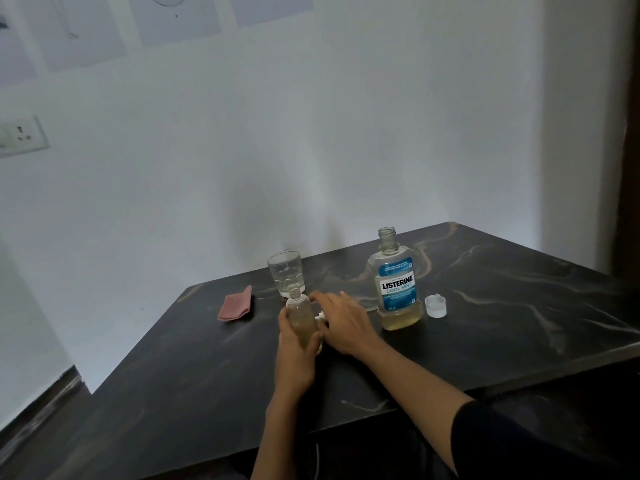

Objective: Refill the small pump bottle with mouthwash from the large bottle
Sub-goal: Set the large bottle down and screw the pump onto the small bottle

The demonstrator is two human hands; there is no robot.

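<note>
The small clear bottle (302,315) stands upright on the dark table (502,306), open at the neck and holding yellowish liquid. My left hand (294,351) grips it round the lower body. My right hand (343,323) lies just right of it, fingers curved over a small white part (320,316), probably the pump head, which is mostly hidden. The large Listerine bottle (397,285) stands uncapped further right, with yellowish liquid low in it. Its clear cap (435,305) sits on the table beside it.
A drinking glass (285,271) stands just behind the small bottle. A folded pink cloth (236,305) lies to the left. The table's left edge and near edge fall close to my arms. A white wall stands behind, with a socket (20,135) at left.
</note>
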